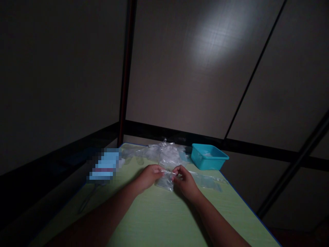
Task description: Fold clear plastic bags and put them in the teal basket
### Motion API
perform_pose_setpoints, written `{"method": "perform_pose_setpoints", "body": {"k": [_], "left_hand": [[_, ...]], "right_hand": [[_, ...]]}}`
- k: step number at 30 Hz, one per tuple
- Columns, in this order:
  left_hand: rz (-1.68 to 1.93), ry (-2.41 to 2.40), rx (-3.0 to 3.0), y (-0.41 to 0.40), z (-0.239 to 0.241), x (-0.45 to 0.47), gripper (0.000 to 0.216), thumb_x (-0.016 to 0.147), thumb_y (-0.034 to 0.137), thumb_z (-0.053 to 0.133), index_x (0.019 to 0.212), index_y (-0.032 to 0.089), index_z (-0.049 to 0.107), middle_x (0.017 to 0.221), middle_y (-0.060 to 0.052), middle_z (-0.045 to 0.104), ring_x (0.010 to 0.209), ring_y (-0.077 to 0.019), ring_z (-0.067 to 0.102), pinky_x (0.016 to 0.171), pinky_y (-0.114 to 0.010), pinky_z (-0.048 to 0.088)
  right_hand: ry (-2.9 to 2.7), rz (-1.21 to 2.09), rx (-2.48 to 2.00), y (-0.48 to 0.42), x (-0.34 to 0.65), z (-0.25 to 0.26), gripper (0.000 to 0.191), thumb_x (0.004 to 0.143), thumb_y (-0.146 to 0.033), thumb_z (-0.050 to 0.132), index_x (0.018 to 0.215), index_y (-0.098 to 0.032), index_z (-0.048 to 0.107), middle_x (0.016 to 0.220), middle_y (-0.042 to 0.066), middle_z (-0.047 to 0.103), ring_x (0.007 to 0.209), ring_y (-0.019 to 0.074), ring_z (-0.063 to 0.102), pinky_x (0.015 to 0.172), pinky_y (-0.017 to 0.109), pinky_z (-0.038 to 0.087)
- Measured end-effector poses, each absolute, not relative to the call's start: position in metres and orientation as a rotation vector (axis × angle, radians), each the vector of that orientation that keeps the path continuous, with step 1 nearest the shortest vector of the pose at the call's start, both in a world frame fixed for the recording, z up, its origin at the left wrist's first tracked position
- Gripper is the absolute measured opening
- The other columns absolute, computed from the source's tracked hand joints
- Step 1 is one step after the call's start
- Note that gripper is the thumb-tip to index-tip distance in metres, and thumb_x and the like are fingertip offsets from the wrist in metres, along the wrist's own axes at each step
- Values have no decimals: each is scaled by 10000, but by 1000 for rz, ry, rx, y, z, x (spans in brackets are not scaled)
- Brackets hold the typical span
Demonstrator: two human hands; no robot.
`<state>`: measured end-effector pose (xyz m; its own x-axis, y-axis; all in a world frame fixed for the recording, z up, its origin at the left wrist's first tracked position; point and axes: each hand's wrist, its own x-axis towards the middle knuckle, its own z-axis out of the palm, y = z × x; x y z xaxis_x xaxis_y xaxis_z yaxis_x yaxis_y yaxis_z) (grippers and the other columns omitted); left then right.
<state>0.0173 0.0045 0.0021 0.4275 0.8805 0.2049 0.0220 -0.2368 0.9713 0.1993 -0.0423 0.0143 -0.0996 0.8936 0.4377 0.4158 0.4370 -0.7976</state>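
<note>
Between my two hands is a small clear plastic bag [165, 183], its upper edge pinched on both sides. My left hand [151, 174] grips the left end with thumb and fingers closed. On the other end, my right hand [183, 178] is closed in a pinch too. The bag's lower part hangs toward the green table; whether it touches the surface I cannot tell. Just behind my hands lies a crumpled heap of clear plastic [168, 154]. Flat clear plastic bags [207, 180] lie to the right of my right hand.
A turquoise plastic basket [209, 163] stands at the table's back right. At the left edge is a pixelated blue-white object [106, 164] with a thin cord [87, 200] near it. The green table [151, 219] has a blue edge, and dark-framed panels [180, 85] rise behind it.
</note>
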Motion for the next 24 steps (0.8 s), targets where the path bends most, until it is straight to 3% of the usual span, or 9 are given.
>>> {"method": "perform_pose_setpoints", "body": {"k": [6,9,11,14,19,24], "left_hand": [[989,831,1537,2,2,16,257,616,354,624,675,104,641,599,-14,612,548,-132,509,515,-225,330],[1010,840,1503,0,5,19,257,596,350,644,655,100,643,574,-13,600,540,-129,499,520,-228,327],[1034,843,1475,-2,7,20,270,581,357,661,649,97,644,572,-17,600,537,-128,496,521,-229,325],[1066,831,1420,-2,10,21,319,560,394,689,672,99,642,620,-30,621,557,-133,515,527,-229,333],[1031,784,1341,-8,15,18,417,583,477,687,770,107,635,701,-49,650,609,-157,584,554,-240,393],[808,680,1294,-15,15,16,476,572,462,730,889,120,631,898,-100,678,766,-224,656,749,-336,462]], "right_hand": [[-1612,766,-1139,-39,201,11,168,729,-332,596,780,-173,574,703,0,520,623,120,473,571,233,369],[-1564,749,-1128,-39,201,12,244,731,-397,600,676,-161,572,655,7,534,626,128,484,568,231,365],[-1540,774,-1104,-40,200,11,256,709,-416,626,722,-163,592,706,18,569,665,139,508,594,236,379],[-1543,915,-1035,-40,198,8,291,698,-422,644,840,-171,600,785,30,598,700,149,530,614,244,391],[-1515,956,-995,-34,200,0,298,709,-430,630,662,-159,514,618,-13,510,588,109,456,546,220,345],[-1455,840,-1017,-32,202,0,318,696,-427,641,650,-173,454,582,-46,442,552,85,392,512,199,296]]}}
